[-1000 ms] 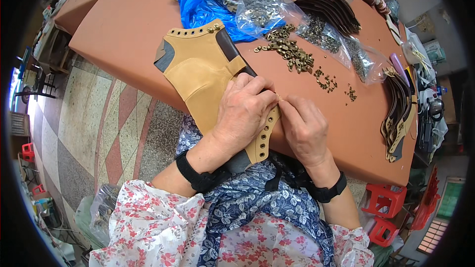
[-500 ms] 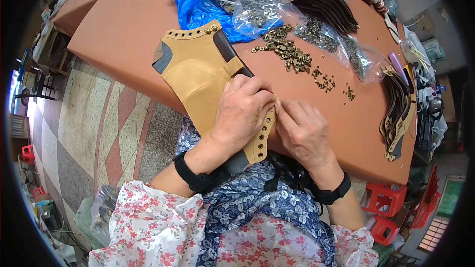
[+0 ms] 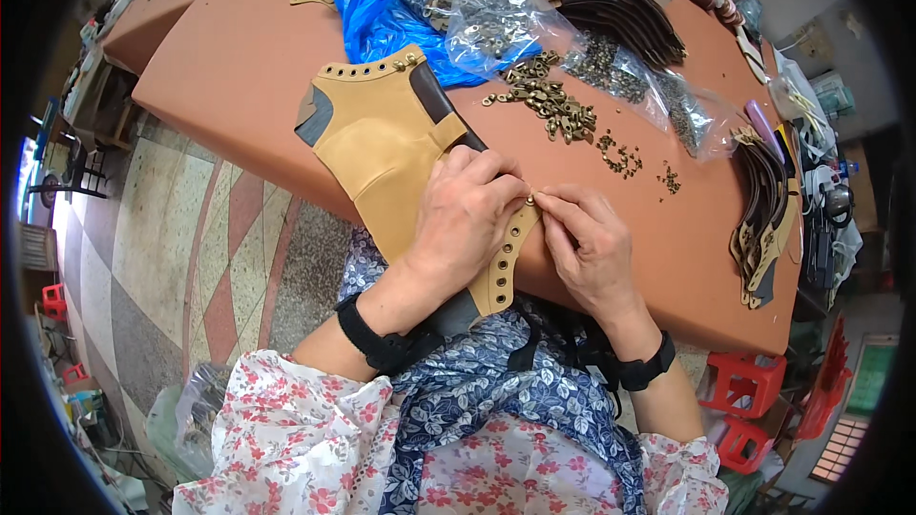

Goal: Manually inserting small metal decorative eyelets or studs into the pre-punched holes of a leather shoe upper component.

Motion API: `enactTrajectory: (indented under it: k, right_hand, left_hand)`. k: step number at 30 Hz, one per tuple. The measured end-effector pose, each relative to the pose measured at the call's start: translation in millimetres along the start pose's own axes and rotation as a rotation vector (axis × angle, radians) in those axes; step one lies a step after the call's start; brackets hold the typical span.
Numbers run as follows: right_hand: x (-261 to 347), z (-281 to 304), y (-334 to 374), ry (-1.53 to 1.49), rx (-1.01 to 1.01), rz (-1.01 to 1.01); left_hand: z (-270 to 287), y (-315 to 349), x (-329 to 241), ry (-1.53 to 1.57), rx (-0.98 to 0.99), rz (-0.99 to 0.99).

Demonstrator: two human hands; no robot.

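A tan leather boot upper with dark brown and grey parts lies across the table edge and my lap. Brass-rimmed eyelets run along its two end strips, and a pair of brass fittings sits at the far strip's corner. My left hand is closed over the near strip, its thumb hidden beneath the leather. At the strip's upper corner shows a small brass fitting. The fingertips of my right hand are pinched together right at this fitting, the other fingers curled.
Loose brass fittings and smaller rivets lie in heaps beyond my hands. Clear bags of hardware and a blue plastic bag stand behind. Stacked uppers lie far right, more at the right edge. Red stools stand below.
My right hand has turned slightly and drawn its fingertips a little off the strip's corner, so the brass fitting there now shows. My left hand keeps its hold on the leather.
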State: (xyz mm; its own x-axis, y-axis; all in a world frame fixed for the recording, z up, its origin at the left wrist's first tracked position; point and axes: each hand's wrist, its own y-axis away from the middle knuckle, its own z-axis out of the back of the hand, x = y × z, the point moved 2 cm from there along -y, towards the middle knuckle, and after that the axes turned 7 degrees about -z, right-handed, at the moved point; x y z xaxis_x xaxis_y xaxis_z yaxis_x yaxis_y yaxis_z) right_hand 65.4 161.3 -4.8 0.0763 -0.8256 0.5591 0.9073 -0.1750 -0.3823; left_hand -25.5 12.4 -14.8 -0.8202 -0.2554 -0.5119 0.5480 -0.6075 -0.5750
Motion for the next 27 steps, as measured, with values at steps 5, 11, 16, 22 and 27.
enactTrajectory:
  k: [5,11,16,22,27]
  right_hand:
    - [2,-1,2,0.1,-0.027,0.072]
    - [8,-3,3,0.263,-0.035,0.199]
    - [6,-2,5,0.36,0.006,0.257]
    - [16,0,1,0.489,0.074,0.333]
    - [20,4,-2,0.513,0.15,0.31]
  left_hand:
    - [1,-1,-1,0.004,-0.009,0.001]
    - [0,0,-1,0.003,-0.012,0.003]
    - [0,-1,-1,0.004,-0.011,0.004]
    - [1,0,-2,0.018,-0.016,0.009]
    - [0,0,-2,0.012,-0.011,-0.003]
